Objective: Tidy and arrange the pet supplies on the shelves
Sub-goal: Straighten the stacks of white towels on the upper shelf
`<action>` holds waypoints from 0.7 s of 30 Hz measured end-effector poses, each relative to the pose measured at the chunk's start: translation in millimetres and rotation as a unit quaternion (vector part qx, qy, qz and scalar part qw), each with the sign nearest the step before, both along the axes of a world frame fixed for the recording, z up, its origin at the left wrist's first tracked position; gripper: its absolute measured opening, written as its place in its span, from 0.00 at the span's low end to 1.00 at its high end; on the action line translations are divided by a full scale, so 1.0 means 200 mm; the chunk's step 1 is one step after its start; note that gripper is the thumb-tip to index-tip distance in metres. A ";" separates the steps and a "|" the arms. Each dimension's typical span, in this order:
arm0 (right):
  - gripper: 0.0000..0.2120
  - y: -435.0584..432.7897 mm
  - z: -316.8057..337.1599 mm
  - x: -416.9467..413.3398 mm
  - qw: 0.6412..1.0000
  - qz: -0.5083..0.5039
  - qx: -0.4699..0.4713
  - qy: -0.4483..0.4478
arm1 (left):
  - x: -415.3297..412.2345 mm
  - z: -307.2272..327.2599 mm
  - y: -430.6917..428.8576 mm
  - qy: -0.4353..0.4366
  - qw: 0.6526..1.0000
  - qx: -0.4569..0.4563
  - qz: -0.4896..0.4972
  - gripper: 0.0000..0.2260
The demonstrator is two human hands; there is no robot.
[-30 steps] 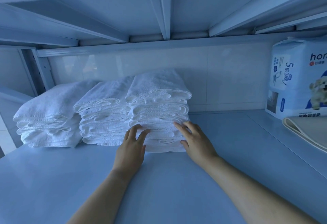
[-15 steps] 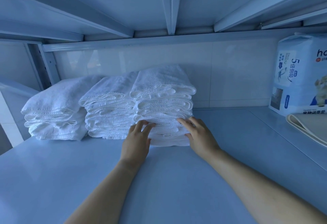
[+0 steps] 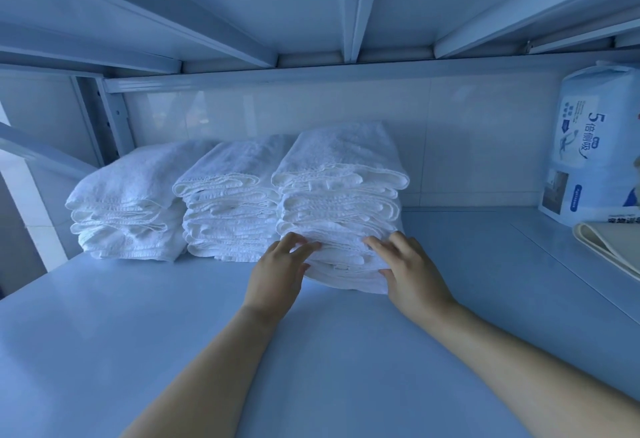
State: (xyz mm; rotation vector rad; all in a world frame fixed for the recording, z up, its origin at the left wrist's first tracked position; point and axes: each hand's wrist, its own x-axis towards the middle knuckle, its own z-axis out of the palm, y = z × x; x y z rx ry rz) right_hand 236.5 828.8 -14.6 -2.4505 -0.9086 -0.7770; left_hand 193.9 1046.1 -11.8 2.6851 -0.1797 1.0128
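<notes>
Both hands, the left hand [image 3: 277,275] and the right hand [image 3: 414,273], lie flat with fingers spread, grasping nothing, against the front of a stack of towels [image 3: 339,195]. They were there a second ago and the pile has barely shifted, which suggests a final squaring-up. The shelf [image 3: 156,333] offers open room right of the hands. To their left the middle stack [image 3: 228,209] touches the pressed pile, with the far stack [image 3: 131,209] beyond. A pack of pet pads [image 3: 595,147] and a folded mat [image 3: 609,240] sit far right.
</notes>
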 end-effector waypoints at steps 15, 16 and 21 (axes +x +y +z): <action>0.30 0.07 -0.02 0.24 0.997 -0.041 0.043 0.047 | 0.25 -0.06 -0.01 0.051 0.998 -0.023 0.040 0.24; 0.29 0.05 -0.03 0.23 0.998 -0.029 0.042 0.042 | 0.25 -0.07 0.00 0.054 0.998 -0.015 0.039 0.24; 0.27 0.04 0.01 0.17 0.998 -0.036 0.029 -0.048 | 0.19 -0.03 -0.01 0.002 0.999 0.044 0.017 0.22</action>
